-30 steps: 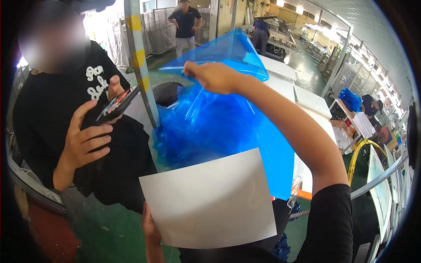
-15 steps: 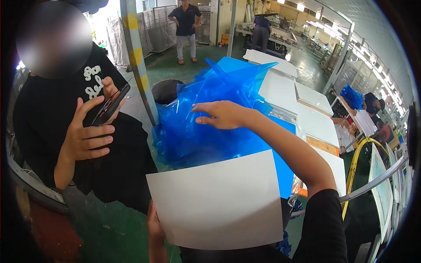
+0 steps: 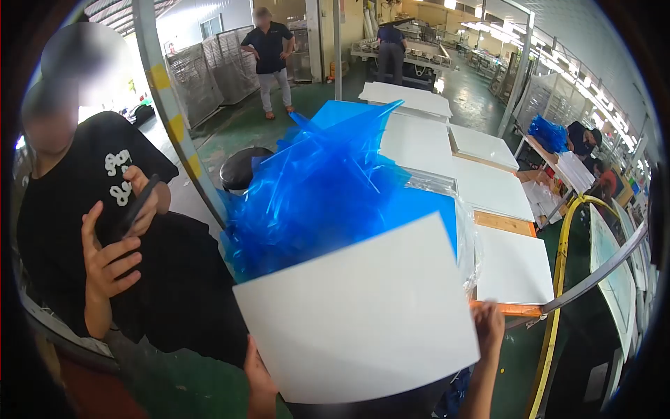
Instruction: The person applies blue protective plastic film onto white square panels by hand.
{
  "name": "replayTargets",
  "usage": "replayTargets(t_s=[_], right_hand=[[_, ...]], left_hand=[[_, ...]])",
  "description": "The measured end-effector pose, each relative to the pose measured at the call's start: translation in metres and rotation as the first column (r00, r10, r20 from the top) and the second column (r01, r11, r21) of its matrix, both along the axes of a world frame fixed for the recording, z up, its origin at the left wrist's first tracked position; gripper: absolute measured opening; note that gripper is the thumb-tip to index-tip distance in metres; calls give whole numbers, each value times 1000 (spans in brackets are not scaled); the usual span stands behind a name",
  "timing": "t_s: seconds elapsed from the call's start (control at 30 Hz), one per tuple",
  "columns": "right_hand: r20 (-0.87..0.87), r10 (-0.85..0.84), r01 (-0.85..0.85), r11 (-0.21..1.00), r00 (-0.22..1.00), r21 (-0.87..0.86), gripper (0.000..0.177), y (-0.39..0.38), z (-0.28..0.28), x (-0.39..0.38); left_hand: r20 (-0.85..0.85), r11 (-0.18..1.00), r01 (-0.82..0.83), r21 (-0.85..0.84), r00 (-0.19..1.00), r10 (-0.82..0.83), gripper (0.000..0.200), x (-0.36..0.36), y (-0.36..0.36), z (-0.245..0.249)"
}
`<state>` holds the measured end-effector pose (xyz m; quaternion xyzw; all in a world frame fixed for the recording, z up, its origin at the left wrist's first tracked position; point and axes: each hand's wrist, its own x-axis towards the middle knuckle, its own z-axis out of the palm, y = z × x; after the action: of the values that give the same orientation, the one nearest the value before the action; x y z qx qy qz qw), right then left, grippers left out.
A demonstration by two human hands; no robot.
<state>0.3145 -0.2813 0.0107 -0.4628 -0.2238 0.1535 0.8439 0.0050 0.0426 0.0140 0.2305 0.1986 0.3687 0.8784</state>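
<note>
Head view: green workshop floor (image 3: 230, 129), panel-topped benches (image 3: 492, 188) (white sheet (image 3: 356, 321) before blue film (image 3: 314, 188))

My left hand (image 3: 259, 373) sits low, curled closed, forearm rising from below. My right hand (image 3: 488, 325) sits higher, well apart, also clenched, wrist upright.

I count one white sheet (image 3: 356, 314); two blue film heaps (image 3: 314, 188), one big, one small; five white panels (image 3: 513, 265) laid flat, near as I can tell; one black bin (image 3: 241, 167); one phone (image 3: 136, 206); four other people (image 3: 269, 49).
</note>
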Motion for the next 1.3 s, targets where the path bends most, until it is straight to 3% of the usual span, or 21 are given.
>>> replayTargets(t_s=[0.03, 0.07, 0.1, 0.13, 0.2, 0.27, 0.3, 0.37, 0.4, 0.5, 0.63, 0.8, 0.87, 0.97, 1.17, 1.3], right_hand=[[-133, -206, 203, 979, 970, -30, 38, 8, -2, -31], [-189, -181, 165, 981, 965, -98, 44, -1, -7, -51], [-245, -158, 120, 979, 957, -163, 51, -9, -12, -69], [-250, 88, -146, 964, 964, -221, 60, -24, -4, -77], [-135, 84, -111, 972, 987, -208, 65, -23, 13, -79], [-112, 7, -20, 993, 994, -118, 58, -30, 25, -65], [-117, -128, 113, 986, 985, -123, 54, -32, 27, -58], [-185, -298, 265, 947, 937, -183, 27, -45, 26, -35], [-208, -406, 365, 907, 890, -208, 24, -46, 39, -27], [-255, -440, 417, 898, 861, -140, 24, -69, 40, 8], [-278, -427, 442, 897, 861, -7, 26, -97, 18, 54], [-297, -521, 548, 837, 801, 10, 20, -121, 7, 90], [-291, -568, 592, 806, 770, -7, 19, -125, 6, 97], [-282, -635, 648, 759, 720, -54, 18, -127, -3, 101], [-247, -674, 680, 729, 696, -78, 18, -127, -36, 104], [-278, -671, 669, 734, 687, -118, 17, -130, -51, 102]], left_hand=[[-22, 999, 28, 18, 999, -28, 52, 14, -3, 12], [-52, 997, 66, 34, 997, -64, 53, 27, -8, 20], [21, 982, 163, 98, 986, -165, 55, 40, -10, 17], [2, 976, 170, 139, 985, -172, 54, 60, -20, 28], [-31, 943, 241, 230, 970, -241, 52, 106, -48, 51], [-74, 906, 323, 274, 946, -315, 55, 138, -74, 53], [-85, 886, 352, 301, 936, -343, 54, 156, -91, 59], [-106, 840, 394, 374, 917, -384, 55, 184, -114, 58], [-131, 829, 424, 363, 905, -405, 57, 197, -125, 59], [-213, 798, 494, 344, 869, -447, 66, 239, -158, 63], [-70, 755, 605, 255, 790, -609, 70, 277, -193, 76], [-222, 652, 704, 282, 709, -669, 65, 284, -233, 41], [-333, 569, 745, 349, 666, -668, 62, 282, -248, 19], [-381, 481, 604, 635, 787, -484, 59, 288, -268, -12], [-454, 366, 526, 768, 850, -269, 71, 305, -269, -41], [-537, 311, 601, 737, 799, -272, 71, 319, -258, -42]])
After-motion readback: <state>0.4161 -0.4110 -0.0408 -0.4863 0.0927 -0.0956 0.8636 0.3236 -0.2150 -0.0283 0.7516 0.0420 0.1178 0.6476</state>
